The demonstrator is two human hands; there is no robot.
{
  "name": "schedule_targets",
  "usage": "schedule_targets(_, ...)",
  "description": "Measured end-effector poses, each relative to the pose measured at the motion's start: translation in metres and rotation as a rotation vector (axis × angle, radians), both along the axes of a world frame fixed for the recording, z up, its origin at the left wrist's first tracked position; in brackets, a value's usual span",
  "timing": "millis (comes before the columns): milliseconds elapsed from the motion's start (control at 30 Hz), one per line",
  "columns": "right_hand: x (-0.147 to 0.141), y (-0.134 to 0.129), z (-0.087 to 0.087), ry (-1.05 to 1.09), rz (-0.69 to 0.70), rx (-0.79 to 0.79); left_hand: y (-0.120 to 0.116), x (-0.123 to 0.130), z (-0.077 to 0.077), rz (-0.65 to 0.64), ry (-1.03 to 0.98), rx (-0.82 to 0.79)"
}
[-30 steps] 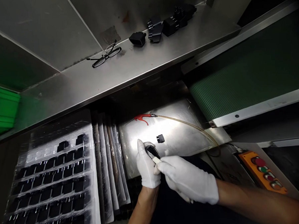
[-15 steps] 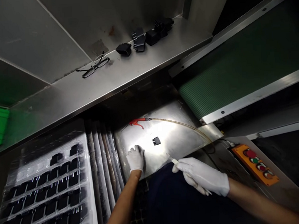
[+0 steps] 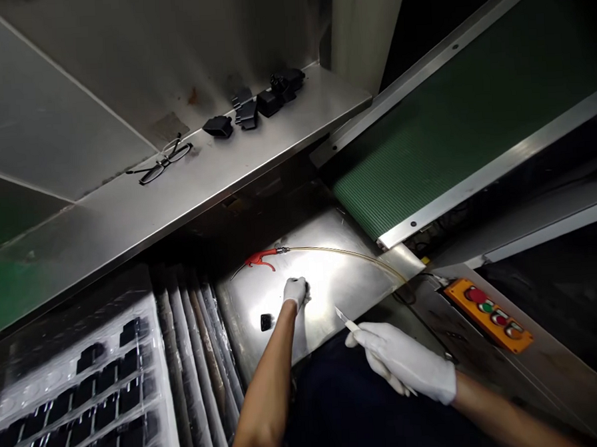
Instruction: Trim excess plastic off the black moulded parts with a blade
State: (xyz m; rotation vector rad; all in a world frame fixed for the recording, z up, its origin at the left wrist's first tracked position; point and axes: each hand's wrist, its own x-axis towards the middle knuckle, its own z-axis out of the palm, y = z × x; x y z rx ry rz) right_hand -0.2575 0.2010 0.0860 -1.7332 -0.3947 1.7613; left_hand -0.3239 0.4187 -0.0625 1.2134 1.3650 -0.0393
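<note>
My left hand (image 3: pixel 295 292), in a white glove, reaches out over the lit steel plate (image 3: pixel 332 288) and closes over a small black plastic part (image 3: pixel 306 288), of which only a dark edge shows. A second small black part (image 3: pixel 266 322) lies loose on the plate to its lower left. My right hand (image 3: pixel 406 361), also gloved, hovers near the plate's front edge and grips a slim knife (image 3: pixel 344 318) with its blade pointing up and left.
A red air gun (image 3: pixel 258 259) with a clear hose (image 3: pixel 350 255) lies at the plate's back. Left stands a tray (image 3: pixel 168 404) of several black parts beside upright empty trays (image 3: pixel 199 349). Glasses (image 3: pixel 160 163) and black parts (image 3: pixel 252 106) sit on the shelf. Right: green conveyor (image 3: pixel 447 109), orange button box (image 3: pixel 488 313).
My left hand let go of the part it held against the knife, set it on the plate and reached farther to the other part. My right hand drew back with the knife.
</note>
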Motion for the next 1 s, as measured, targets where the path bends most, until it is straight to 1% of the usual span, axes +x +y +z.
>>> schedule_targets(100,0.003,0.001,0.005,-0.010,-0.047,0.016,-0.006,-0.014,0.027,0.168,-0.231,-0.213)
schedule_targets(233,0.005,0.005,0.009,0.035,-0.085,0.129,-0.029,-0.036,0.075,0.384,-0.520,-0.431)
schedule_targets(333,0.005,0.010,0.017,0.024,-0.051,0.198,-0.050,-0.043,0.106,0.514,-0.643,-0.527)
schedule_targets(433,0.005,0.016,0.031,0.059,0.013,0.171,-0.062,-0.043,0.127,0.626,-0.739,-0.573)
schedule_targets(500,0.005,0.021,0.041,0.091,0.048,0.152,-0.064,-0.044,0.137,0.685,-0.812,-0.628)
schedule_targets(600,0.004,0.027,0.051,0.118,0.076,0.146,-0.063,-0.048,0.146,0.703,-0.871,-0.699)
schedule_targets(667,0.003,0.028,0.052,0.137,0.084,0.163,-0.062,-0.052,0.150,0.706,-0.873,-0.685)
schedule_targets(800,0.002,0.026,0.046,0.223,0.100,0.234,-0.063,-0.057,0.156,0.723,-0.830,-0.622)
schedule_targets(900,0.002,0.026,0.044,0.249,0.100,0.254,-0.061,-0.058,0.160,0.725,-0.799,-0.671)
schedule_targets(1000,0.002,0.029,0.048,0.232,0.102,0.272,-0.058,-0.059,0.162,0.711,-0.779,-0.704)
